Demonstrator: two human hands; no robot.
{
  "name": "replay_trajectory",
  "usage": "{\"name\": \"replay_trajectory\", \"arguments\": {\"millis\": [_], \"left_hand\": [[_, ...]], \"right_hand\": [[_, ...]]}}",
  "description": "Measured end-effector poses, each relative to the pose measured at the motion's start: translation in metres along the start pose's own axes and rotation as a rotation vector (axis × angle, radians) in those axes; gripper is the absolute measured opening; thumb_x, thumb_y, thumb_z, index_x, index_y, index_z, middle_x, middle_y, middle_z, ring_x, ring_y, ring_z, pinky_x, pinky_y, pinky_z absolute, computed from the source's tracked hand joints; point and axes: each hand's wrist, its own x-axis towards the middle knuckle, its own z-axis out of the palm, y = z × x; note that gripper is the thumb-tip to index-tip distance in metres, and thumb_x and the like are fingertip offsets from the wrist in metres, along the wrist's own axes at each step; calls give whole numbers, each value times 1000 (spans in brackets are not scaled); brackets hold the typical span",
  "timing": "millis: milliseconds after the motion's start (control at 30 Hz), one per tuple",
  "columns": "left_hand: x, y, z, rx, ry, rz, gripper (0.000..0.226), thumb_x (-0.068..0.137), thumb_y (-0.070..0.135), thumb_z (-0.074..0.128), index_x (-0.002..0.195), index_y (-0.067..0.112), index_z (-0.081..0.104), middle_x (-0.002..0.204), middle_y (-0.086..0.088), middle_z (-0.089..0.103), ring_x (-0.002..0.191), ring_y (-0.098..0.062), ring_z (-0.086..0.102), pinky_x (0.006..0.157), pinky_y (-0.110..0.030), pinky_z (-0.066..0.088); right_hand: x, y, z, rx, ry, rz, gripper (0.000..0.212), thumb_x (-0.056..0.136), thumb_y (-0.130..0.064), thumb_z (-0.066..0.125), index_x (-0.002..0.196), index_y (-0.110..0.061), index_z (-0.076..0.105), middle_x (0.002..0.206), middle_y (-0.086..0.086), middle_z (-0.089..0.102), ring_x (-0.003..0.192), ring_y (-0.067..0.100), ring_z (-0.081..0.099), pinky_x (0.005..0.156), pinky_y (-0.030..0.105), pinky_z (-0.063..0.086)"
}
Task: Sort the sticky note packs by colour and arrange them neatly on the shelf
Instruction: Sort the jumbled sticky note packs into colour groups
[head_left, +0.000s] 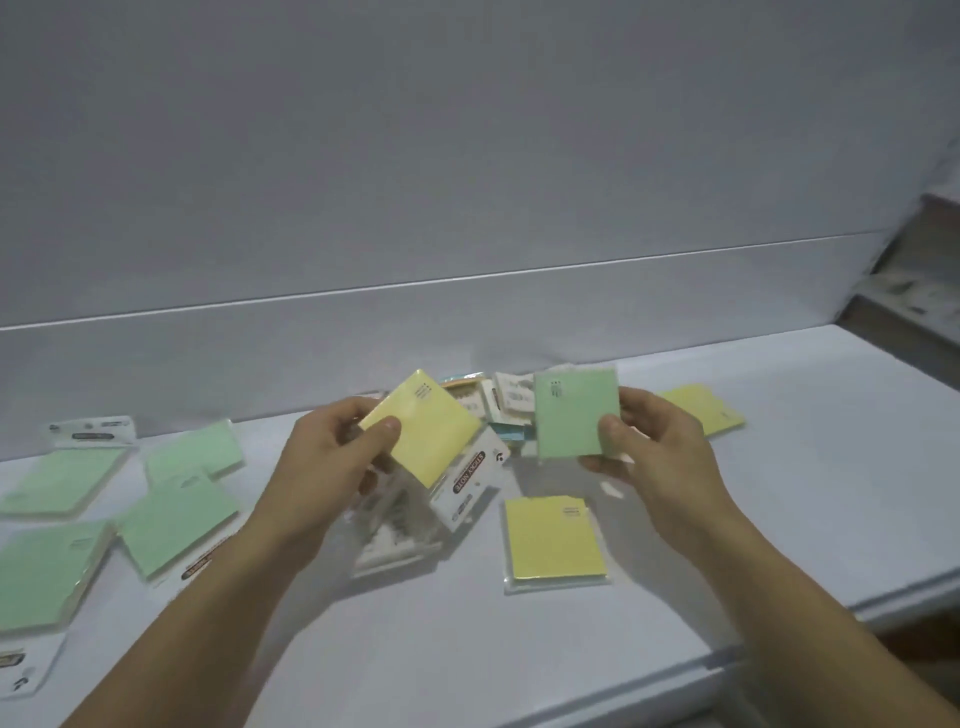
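**Above the shelf, each hand holds a pack meant for the other side**

Over the middle of the white shelf (727, 519), the left hand (332, 457) pinches a yellow pack (426, 426) by its near-left corner, thumb on top and fingers beneath, the pack tilted so one corner points at the back wall. The right hand (654, 447) grips a green pack (574, 413) along its right edge, thumb on the face, holding it nearly upright and facing the camera.

Outward from the left hand, the green group (176, 512) lies flat at the far left of the shelf, several packs partly overlapping and not squared up. Outward from the right hand, one yellow pack (555, 538) lies flat just below and between the hands, and another yellow pack (701, 410) lies behind the right wrist, towards the wall.

So the colours are crossed: green in hand sits on the right while its group is well away to the left, past the left hand; yellow in hand sits left of the yellows on the shelf. The green pack has the longer trip, and the left hand is nearer its pile, so either a reach across or a swap seems called for.

Between the hands, an unsorted heap (498, 405) remains; it seems to hold blue and orange packs, though blur makes that uncertain.
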Motion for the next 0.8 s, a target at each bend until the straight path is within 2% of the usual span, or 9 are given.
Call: {"name": "replay_trajectory", "arguments": {"millis": [100, 200, 300, 400, 467, 533, 600, 700, 800], "left_hand": [[11, 14, 43, -8, -188, -50, 14, 91, 9, 67, 103, 8, 74, 92, -13, 73, 65, -17, 65, 60, -31, 47], [23, 20, 103, 78, -287, -19, 12, 89, 3, 62, 93, 7, 73, 78, -10, 72, 66, -18, 68, 63, -32, 54], [38, 18, 159, 134, -349, -30, 10, 87, 2, 62, 88, -1, 71, 70, -10, 67, 60, -20, 63, 65, -35, 53], [53, 10, 200, 181, -396, -79, 14, 79, 14, 67, 85, 3, 72, 69, -8, 69, 61, -22, 64, 72, -41, 57], [62, 2, 216, 225, -411, -86, 29, 69, 30, 71, 90, 9, 74, 76, -7, 76, 71, -26, 73, 81, -46, 62], [67, -4, 231, 263, -408, -65, 28, 71, 32, 72, 92, 13, 74, 72, -6, 76, 72, -25, 75, 80, -49, 62], [65, -5, 241, 425, -368, 49, 20, 82, 31, 70, 93, 15, 73, 69, -1, 75, 75, -22, 73, 76, -37, 59], [58, 3, 240, 711, -280, 191, 43, 90, 44, 67, 118, 13, 70, 101, -5, 74, 101, -24, 67, 79, -30, 47], [47, 13, 215, 812, -295, 229, 52, 95, 46, 61, 133, 11, 60, 114, -3, 71, 104, -25, 65, 87, -34, 48]], "right_hand": [[-8, -17, -32, 68, 145, 17, 28, 98, -1, 60, 124, -6, 64, 109, 17, 73, 100, 30, 72, 64, 32, 61], [-15, -33, -60, 43, 251, -9, 23, 96, -5, 65, 118, -9, 66, 95, 9, 79, 91, 29, 74, 60, 30, 60], [-17, -42, -84, -4, 318, -17, 21, 94, -8, 68, 115, -11, 67, 93, 9, 79, 89, 29, 73, 62, 32, 60], [-17, -44, -104, -22, 358, -8, 22, 93, -10, 70, 115, -10, 67, 95, 13, 79, 88, 28, 73, 62, 32, 58], [-16, -45, -114, -14, 367, -2, 24, 93, -9, 70, 117, -7, 65, 96, 12, 78, 85, 26, 75, 61, 30, 59], [-14, -45, -121, -12, 376, 5, 24, 93, -8, 70, 117, -6, 64, 96, 12, 77, 83, 25, 74, 60, 26, 59], [-13, -45, -126, 3, 376, 7, 25, 93, -7, 70, 117, -5, 63, 98, 15, 76, 85, 27, 74, 60, 24, 59], [-10, -43, -129, -3, 344, 12, 26, 93, -8, 70, 118, -4, 63, 98, 16, 76, 87, 27, 74, 61, 23, 59], [-6, -38, -127, -29, 291, 9, 23, 94, -7, 69, 116, -6, 64, 97, 17, 76, 85, 25, 75, 61, 24, 59]]}}
